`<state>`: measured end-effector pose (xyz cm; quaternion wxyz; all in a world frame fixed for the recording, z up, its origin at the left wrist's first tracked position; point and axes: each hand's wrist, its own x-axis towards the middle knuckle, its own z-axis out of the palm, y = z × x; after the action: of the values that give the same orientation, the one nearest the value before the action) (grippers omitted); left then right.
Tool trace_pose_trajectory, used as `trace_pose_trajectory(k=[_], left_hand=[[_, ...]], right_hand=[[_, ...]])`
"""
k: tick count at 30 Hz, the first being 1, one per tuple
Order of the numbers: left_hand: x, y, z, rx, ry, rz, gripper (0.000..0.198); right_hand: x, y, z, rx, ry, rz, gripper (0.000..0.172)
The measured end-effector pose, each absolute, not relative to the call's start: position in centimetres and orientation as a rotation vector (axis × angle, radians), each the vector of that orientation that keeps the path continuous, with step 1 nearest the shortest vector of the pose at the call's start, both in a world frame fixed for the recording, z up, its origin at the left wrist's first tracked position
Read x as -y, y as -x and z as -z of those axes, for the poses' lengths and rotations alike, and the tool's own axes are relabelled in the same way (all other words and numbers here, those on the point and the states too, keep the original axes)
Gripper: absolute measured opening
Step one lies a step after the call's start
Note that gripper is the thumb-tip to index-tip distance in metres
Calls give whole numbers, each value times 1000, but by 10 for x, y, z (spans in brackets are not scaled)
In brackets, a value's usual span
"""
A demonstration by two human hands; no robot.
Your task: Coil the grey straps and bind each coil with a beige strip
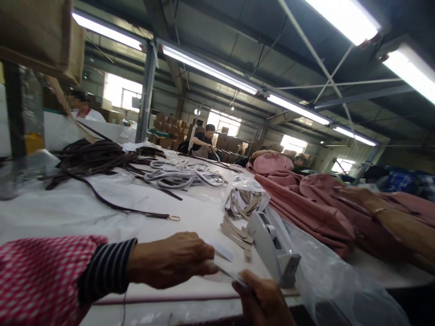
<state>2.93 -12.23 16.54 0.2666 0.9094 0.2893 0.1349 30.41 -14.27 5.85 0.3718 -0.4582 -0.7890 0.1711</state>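
Observation:
My left hand (173, 260), below a striped cuff and a red checked sleeve, is closed with its fingertips pinching one end of a thin pale strip (227, 273). The other end is between the closed fingers of my right hand (263, 296), low in the view. A whitish flat piece (222, 251) shows just beyond my left fingers; whether it is part of the strip I cannot tell. Right of my hands stands a grey tape dispenser (272, 244). Loose beige strips (238, 235) lie beside it, and a clear bag (246, 199) holds more strips.
Dark brown belts (91, 158) are heaped at the left, one with a gold buckle (174, 218). Pale grey straps (185, 174) lie mid-table. Pink fabric (306, 199) and another person's blurred forearm (390, 213) are at right. Co-workers (204, 142) stand farther back.

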Motion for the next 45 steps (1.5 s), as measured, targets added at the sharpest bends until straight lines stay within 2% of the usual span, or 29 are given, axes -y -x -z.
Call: trace_pose_trajectory(k=[2,4,9,13,17,21,25,29,34,36,39,41,44,45], left_hand=[[119,-29,-158,-720,-1961,-345,48],[118,-30,-146,-658,-1603,-386,54],[126,-35,-124,-547,-1254,-500,39],[135,-31,-128,-593,-1210,-490,34],[137,-24,-131,-602,-1190,-530,32],[135,-21,-127,-629,-1191,-541,44],[135,-15,-135,-788,-1437,-573,47],[137,-1,-148,-1072,-2039,-577,39],[132,13,-127,-1180,-2596,-494,18],[131,16,-115,-1148,-2653,-457,15],[134,18,-109,-1127,-2604,-454,15],[138,18,-113,-1107,-2415,-464,22],[144,14,-127,-943,-1837,-403,34],[145,12,-133,-856,-1658,-397,35]], right_hand=[[140,-302,-70,2059,1042,-227,26],[139,-300,-82,2035,946,-47,26],[136,-297,-102,2033,836,168,33],[132,-290,-106,2039,805,164,32],[127,-282,-103,2010,837,101,32],[118,-274,-98,1963,855,-8,29],[109,-265,-97,1971,975,-295,21],[108,-261,-95,2067,1124,-736,33],[113,-269,-92,2034,1247,-764,25],[115,-272,-94,2040,1276,-804,29],[118,-273,-102,2035,1315,-864,37],[118,-273,-108,2010,1288,-905,37],[115,-272,-113,1996,1123,-953,15],[112,-271,-114,1995,1059,-929,13]])
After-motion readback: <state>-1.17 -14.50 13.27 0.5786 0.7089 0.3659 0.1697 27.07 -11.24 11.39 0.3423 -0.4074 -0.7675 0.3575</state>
